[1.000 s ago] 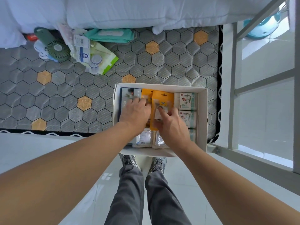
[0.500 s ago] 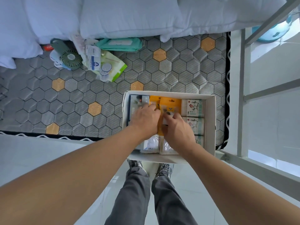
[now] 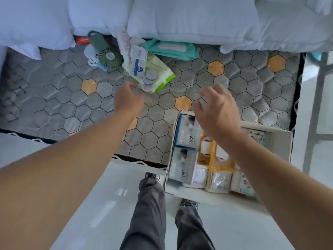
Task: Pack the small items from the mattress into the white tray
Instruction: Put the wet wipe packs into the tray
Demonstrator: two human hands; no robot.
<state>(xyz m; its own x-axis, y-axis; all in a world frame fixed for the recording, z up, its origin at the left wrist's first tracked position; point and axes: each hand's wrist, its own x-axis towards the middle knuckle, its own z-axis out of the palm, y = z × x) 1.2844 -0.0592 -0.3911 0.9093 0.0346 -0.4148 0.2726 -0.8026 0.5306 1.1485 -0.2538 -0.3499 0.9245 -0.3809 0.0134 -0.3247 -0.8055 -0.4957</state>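
Note:
The white tray [image 3: 281, 143] sits on the mattress's near right corner, filled with blue clock boxes [image 3: 183, 165], orange packets [image 3: 219, 159] and small white packs. My left hand [image 3: 128, 99] is empty, fingers loosely curled, just short of a pile of small items: a green-edged pouch [image 3: 162, 73] with two round lids [image 3: 150, 77] and a labelled clear pack [image 3: 138, 61] on top. My right hand [image 3: 216, 109] hovers open above the tray's far left corner, holding nothing. A green handheld fan [image 3: 106, 56] and a teal wipes pack [image 3: 171, 48] lie further back.
White pillows and a duvet [image 3: 189, 18] line the far side of the grey hexagon-quilted mattress [image 3: 54, 98]. A small red item [image 3: 82, 40] peeks from under a pillow. A white bed-frame rail [image 3: 319, 98] stands to the right. My legs stand on the pale tiled floor below.
Both hands have left the tray's contents. The left hand has moved out to the far left toward the pile; the right has lifted and opened above the tray. The view has shifted left.

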